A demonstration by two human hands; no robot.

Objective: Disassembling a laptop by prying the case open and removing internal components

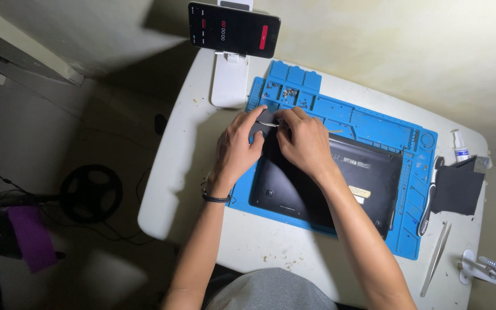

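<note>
Both hands are working at the far corner of the black laptop [317, 183], lying bottom-up on the blue mat [374, 123]. The left hand [237, 146] is resting curled on that corner; the right hand [305, 143] is pinching slim metal tweezers [269, 123] between them. Screws [290, 92] are sitting just beyond the fingertips.

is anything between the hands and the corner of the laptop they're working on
Nothing visible does. The left hand and right hand both rest directly on the far left corner of the black laptop, sharing a thin metal tool. The blue mat lies underneath.
</note>
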